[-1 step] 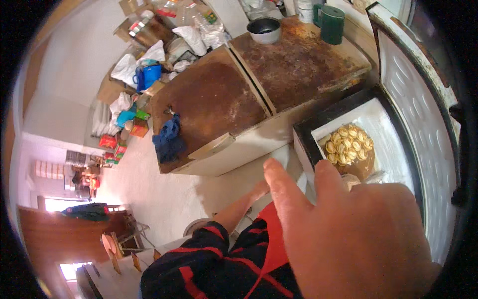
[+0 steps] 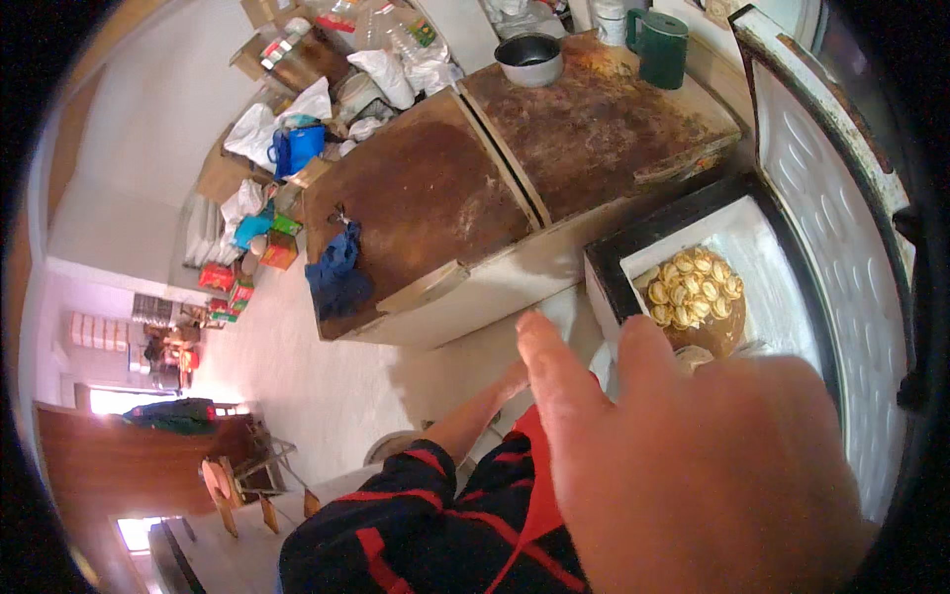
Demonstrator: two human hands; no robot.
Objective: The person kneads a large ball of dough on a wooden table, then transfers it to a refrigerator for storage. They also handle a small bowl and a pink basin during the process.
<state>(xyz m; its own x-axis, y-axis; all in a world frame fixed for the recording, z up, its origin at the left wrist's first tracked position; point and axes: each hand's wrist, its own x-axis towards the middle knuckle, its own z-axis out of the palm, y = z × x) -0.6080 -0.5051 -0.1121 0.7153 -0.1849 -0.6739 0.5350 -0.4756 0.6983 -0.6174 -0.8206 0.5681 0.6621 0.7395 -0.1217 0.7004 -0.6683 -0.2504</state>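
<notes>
My right hand (image 2: pixel 683 426) looms large and blurred at the lower right, its back toward me. Thumb and forefinger stretch apart with nothing visible between them; the other fingers are bent, their tips hidden. Just beyond the hand is an open chest freezer (image 2: pixel 618 247) with a black rim and frosted white inside. In it lies a heap of yellowish, pleated dumplings (image 2: pixel 693 282) on a brown round board (image 2: pixel 730 332). Clear plastic, partly covered by the hand, lies at the board's near edge. My left hand is out of view.
The freezer's raised lid (image 2: pixel 836 208) stands at the right. Beside it is a rust-stained cabinet top (image 2: pixel 426 188) with a blue cloth (image 2: pixel 341 272), a dark-lined bowl (image 2: pixel 529 61) and a green mug (image 2: pixel 663 49). Bags and boxes pile up behind; a stool (image 2: pixel 262 465) stands at the left.
My right hand has shifted very slightly to the left. The freezer and the dumplings stay as they were.
</notes>
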